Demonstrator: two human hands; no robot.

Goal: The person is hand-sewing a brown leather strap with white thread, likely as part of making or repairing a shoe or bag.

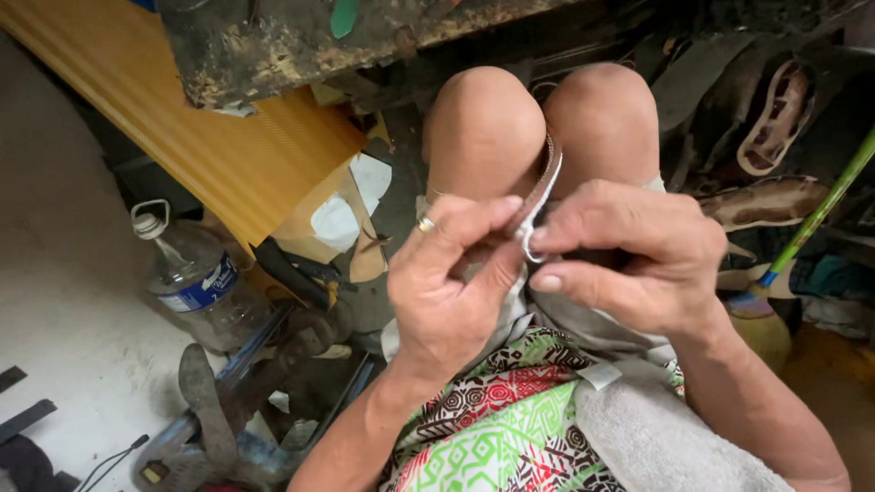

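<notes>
A: Both hands are working over the lap, just near of the knees. Left hand is pinching the lower end of a thin brown strap between thumb and fingers. Right hand is clamping the same spot from the right, thumb and forefinger closing on a small pale hook-like bit at the strap end.

B: And the strap itself?

A: It's running up from the pinch point and lying in the gap between the two knees. Can't tell if that pale bit is a needle, a buckle or thread.

B: Risks?

A: The grip is looking tiny, fingertips only. If either pinch is slipping, the strap is likely dropping between the legs into the floor clutter on the left: plastic bottle, a metal shoe stand. If the bit is sharp, the left thumb is sitting right in its path.

B: Anything else?

A: The patterned cloth on the lap could be snagging the free end.
</notes>
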